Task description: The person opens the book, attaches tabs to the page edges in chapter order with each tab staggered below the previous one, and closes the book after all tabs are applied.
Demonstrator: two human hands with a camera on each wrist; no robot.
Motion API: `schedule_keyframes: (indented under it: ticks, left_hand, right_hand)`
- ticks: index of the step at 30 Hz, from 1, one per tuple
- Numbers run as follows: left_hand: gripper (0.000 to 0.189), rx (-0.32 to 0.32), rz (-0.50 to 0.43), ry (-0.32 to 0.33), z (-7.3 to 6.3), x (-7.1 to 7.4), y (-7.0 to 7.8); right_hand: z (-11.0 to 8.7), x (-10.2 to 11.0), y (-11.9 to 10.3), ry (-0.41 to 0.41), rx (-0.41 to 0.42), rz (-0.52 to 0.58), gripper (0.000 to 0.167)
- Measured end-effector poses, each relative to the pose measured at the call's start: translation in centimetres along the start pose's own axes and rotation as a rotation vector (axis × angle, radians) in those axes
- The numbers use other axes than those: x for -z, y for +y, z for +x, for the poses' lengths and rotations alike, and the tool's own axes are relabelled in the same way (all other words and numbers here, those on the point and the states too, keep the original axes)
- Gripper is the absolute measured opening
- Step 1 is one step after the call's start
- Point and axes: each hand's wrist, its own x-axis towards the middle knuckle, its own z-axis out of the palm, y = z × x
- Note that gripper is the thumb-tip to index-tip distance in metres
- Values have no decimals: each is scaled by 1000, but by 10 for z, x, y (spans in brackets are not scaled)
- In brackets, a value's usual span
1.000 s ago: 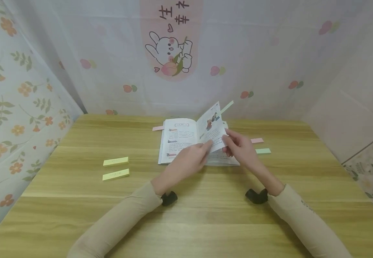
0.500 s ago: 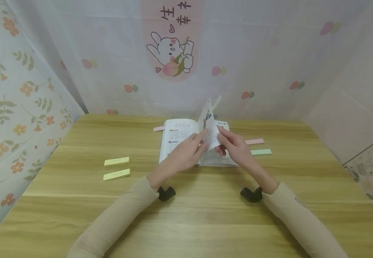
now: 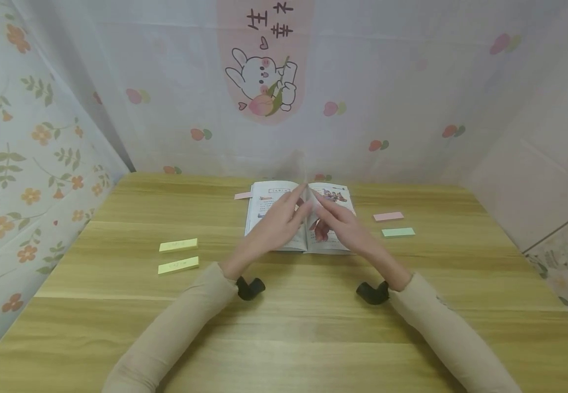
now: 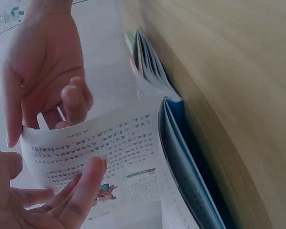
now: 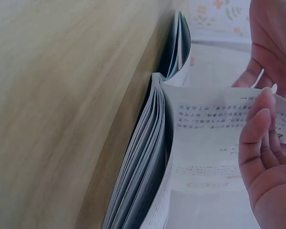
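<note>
An open book [image 3: 330, 244] lies on the table, one page [image 4: 109, 138] standing up at its middle. My right hand [image 3: 350, 226] pinches the outer edge of that page, with some fingers curled behind it in the left wrist view. From the other side, my left hand [image 3: 274, 226] touches the page with nearly straight fingers. Both hands' fingertips come close together over the book's gutter. Curved and printed on both sides, the page [image 5: 209, 129] also shows in the right wrist view. A pink tab [image 3: 243, 195] sticks out from the book's left edge.
Two yellow sticky-note pads [image 3: 178, 245] lie left of the book on the wooden table [image 3: 303, 338]. To its right are a pink pad [image 3: 388, 216] and a green pad [image 3: 398, 232]. A printed cloth [image 3: 392, 71] hangs behind the table.
The page has swung leftward from a rightward lean to nearly upright. My right hand has moved left with it, uncovering the pink and green pads; my left hand has shifted slightly up the page.
</note>
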Motion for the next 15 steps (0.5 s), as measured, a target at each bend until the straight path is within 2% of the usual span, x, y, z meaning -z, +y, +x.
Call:
schedule_keyframes:
  ticks: [8,11,15]
  left_hand:
    - [54,18,-141,12,4,7,-1]
    - [50,20,-166,10,4,10,-1]
    - [55,31,-165,3,4,14,-2]
  right_hand:
    - [2,-5,4,-83,19,-71,65]
    - [2,-5,6,-97,6,-119,70]
    - [3,-5,8,-113,-3,-218,75]
